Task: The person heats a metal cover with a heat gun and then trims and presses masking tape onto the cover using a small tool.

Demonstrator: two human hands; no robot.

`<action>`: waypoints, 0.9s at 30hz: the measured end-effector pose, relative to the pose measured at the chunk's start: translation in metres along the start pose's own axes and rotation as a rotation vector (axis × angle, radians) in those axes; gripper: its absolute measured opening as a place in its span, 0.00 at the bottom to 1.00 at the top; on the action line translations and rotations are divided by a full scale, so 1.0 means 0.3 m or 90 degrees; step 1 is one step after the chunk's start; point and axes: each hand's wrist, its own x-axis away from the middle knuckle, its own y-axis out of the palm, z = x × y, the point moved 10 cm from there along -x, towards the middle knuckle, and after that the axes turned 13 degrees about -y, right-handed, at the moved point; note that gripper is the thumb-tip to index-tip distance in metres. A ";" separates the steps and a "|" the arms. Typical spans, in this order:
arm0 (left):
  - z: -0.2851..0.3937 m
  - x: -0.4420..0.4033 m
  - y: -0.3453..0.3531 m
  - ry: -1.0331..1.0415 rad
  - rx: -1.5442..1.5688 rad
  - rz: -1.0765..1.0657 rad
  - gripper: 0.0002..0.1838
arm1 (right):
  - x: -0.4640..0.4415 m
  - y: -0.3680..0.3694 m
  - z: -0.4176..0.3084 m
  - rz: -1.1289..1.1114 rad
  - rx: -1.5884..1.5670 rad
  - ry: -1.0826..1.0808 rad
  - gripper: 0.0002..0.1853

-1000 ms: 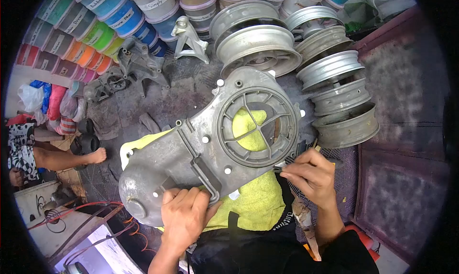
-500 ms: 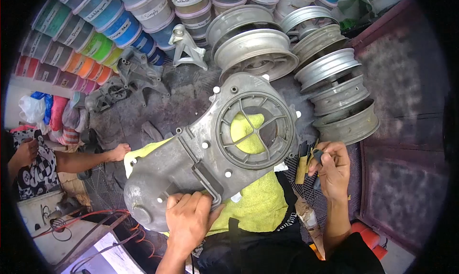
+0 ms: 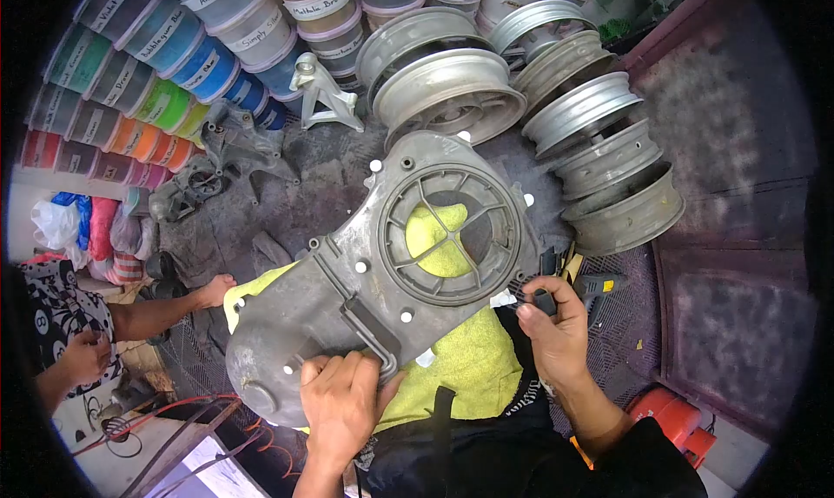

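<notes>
A grey metal engine cover (image 3: 326, 315) with a round spoked opening and white plugs in its holes lies across my lap on a yellow-green towel (image 3: 478, 359). My left hand (image 3: 343, 402) is closed on its lower edge beside a raised slot. My right hand (image 3: 556, 328) pinches a small dark piece of sandpaper (image 3: 544, 302) just off the cover's right edge. By those fingertips, a white plug (image 3: 502, 299) sticks out from the edge. Part of the towel shows through the opening.
Several metal wheel rims (image 3: 452, 94) are stacked ahead and to the right. Labelled tubs (image 3: 261, 33) line the back. Metal castings (image 3: 248, 146) lie on the floor. Another person's hand (image 3: 85, 357) and leg are at left. A dark power tool (image 3: 598, 288) and red tank (image 3: 665, 411) are at right.
My right hand has moved left and slightly down, nearer the cover's edge, with the dark piece of sandpaper. The left hand keeps its hold. The other person's hand has moved lower.
</notes>
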 end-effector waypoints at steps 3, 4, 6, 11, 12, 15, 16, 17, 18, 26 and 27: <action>0.007 -0.004 -0.006 0.016 -0.022 0.006 0.19 | -0.001 0.001 0.003 0.015 0.011 -0.034 0.09; 0.009 -0.003 -0.007 0.024 -0.033 0.010 0.18 | -0.001 0.004 0.000 0.021 0.022 -0.041 0.09; 0.001 0.000 -0.001 0.009 -0.012 0.008 0.20 | -0.004 0.007 -0.009 0.033 0.045 -0.055 0.08; -0.004 0.003 -0.001 0.000 0.000 0.005 0.21 | -0.010 0.014 -0.008 0.020 0.033 -0.046 0.08; -0.002 0.003 -0.002 0.002 0.000 0.008 0.21 | -0.011 0.017 -0.005 0.021 0.012 -0.038 0.08; -0.003 0.004 -0.002 0.002 0.001 0.011 0.20 | -0.010 0.024 0.003 0.018 -0.036 -0.021 0.07; -0.004 0.004 -0.001 0.002 0.002 0.011 0.20 | -0.013 0.021 -0.001 0.007 0.010 -0.038 0.07; -0.004 0.004 -0.001 0.003 0.004 0.011 0.20 | -0.019 0.014 -0.001 -0.004 0.057 -0.055 0.06; -0.004 0.004 -0.001 0.003 0.005 0.011 0.20 | -0.022 0.009 -0.006 -0.016 0.103 -0.072 0.06; -0.001 0.000 -0.004 0.005 0.000 0.007 0.20 | 0.007 0.020 -0.128 -0.110 0.300 -0.281 0.15; 0.000 0.000 -0.004 0.005 0.000 0.007 0.20 | 0.015 0.022 -0.115 -0.121 0.321 -0.291 0.16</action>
